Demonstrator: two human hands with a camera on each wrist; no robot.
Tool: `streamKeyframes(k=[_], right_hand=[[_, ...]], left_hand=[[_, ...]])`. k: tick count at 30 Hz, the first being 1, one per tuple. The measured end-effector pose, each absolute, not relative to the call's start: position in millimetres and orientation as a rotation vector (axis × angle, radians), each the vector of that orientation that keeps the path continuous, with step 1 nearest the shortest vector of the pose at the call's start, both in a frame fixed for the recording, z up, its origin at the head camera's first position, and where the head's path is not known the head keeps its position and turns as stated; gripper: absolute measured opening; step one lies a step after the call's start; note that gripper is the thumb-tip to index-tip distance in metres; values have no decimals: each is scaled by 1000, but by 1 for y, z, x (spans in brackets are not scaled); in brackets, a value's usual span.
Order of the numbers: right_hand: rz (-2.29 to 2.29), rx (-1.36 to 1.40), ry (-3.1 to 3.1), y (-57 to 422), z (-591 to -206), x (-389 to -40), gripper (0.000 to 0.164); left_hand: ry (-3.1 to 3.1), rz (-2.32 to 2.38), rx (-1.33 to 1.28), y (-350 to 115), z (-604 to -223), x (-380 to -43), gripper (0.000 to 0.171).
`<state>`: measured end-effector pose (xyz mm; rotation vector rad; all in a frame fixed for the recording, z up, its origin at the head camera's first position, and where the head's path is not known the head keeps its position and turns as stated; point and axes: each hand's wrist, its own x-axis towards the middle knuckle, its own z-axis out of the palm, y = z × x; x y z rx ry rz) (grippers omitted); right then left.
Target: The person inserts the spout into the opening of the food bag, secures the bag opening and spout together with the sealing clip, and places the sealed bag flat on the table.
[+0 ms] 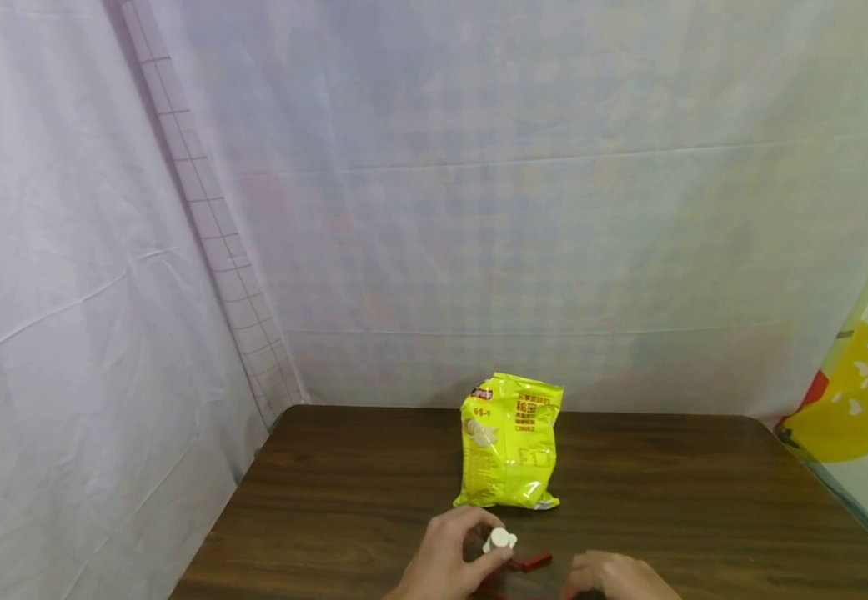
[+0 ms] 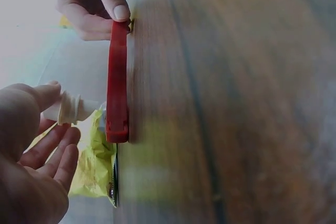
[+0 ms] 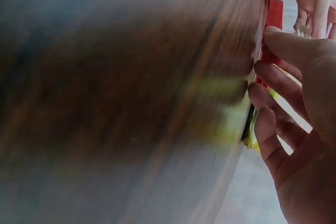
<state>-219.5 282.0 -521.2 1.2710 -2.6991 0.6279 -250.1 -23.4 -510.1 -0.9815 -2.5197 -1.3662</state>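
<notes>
My left hand [image 1: 444, 557] pinches a small white spout-like piece [image 1: 499, 540] between thumb and fingers. In the left wrist view this white piece [image 2: 70, 109] has a ringed, stepped side, and a long red bag clip [image 2: 117, 77] stands just beyond it, along the tabletop. My right hand [image 1: 617, 575] is at the table's near side. Its thumb and forefinger grip one end of the red clip, as the right wrist view shows with the clip [image 3: 274, 13] at the thumb tip. Behind both hands stands a yellow chip bag [image 1: 510, 442], upright.
The dark wooden table [image 1: 328, 500] reaches back to a pale hanging cloth [image 1: 516, 250]. Another white cloth [image 1: 88, 292] hangs along the left side. At the right edge, a yellow painted shape [image 1: 850, 408] shows on a light panel.
</notes>
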Motion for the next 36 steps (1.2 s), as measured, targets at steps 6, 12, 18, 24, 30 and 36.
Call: streamKeyframes(k=[6,12,18,24,30,36], right_hand=[[619,1242,-2713,282,-523,-218,14],[720,1225,-2797,283,-522,-220,11],[784,1199,-2869,283,-519,-219,9],[937,1099,-2982,284,-512,-218,10],[1091,889,-3021,279,-507,-216,15],[977,899,-2912,279,-504,-218,23]], left_hand=[[-2479,-1372,-993,-25,-511,-249,21],[-2517,-1458,-955,-26,-509,-249,24],[-2524,-1518,-937,-25,-507,-249,22],[-2510,-1548,-932,-27,-507,-248,21],[-2454,-1503,-938,-28,-509,-249,19],[-2410,-1509,-918,-31,-509,-252,18]])
